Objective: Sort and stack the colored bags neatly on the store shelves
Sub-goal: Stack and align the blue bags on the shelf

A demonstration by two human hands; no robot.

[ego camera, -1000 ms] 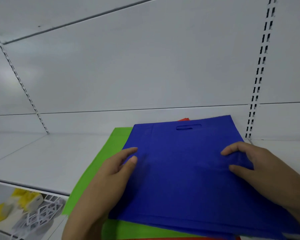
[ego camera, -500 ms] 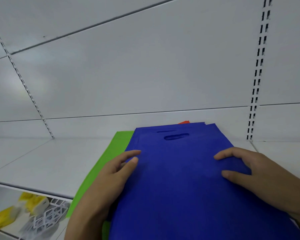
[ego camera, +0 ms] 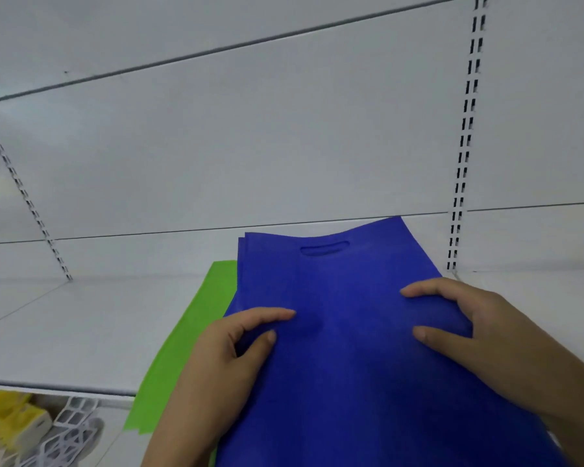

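Note:
A stack of blue bags (ego camera: pixel 344 298) with a cut-out handle at the far end lies over a green bag (ego camera: pixel 189 335) on the white shelf (ego camera: pixel 81 328). The stack's far right corner is raised toward the back wall. My left hand (ego camera: pixel 223 369) holds the stack's left edge, with the forefinger and thumb on top of the fabric. At the right edge my right hand (ego camera: pixel 479 335) holds the stack the same way. The other fingers of both hands are hidden.
Slotted uprights run up the white back panel at left (ego camera: pixel 24 197) and right (ego camera: pixel 466 129). Below the shelf's front edge, at lower left, sit yellow packs (ego camera: pixel 11 419) and a white lattice item (ego camera: pixel 71 429).
The blue stack has shifted and its far right corner has risen. The orange tip behind it is no longer seen. Both hands stay on the stack's edges.

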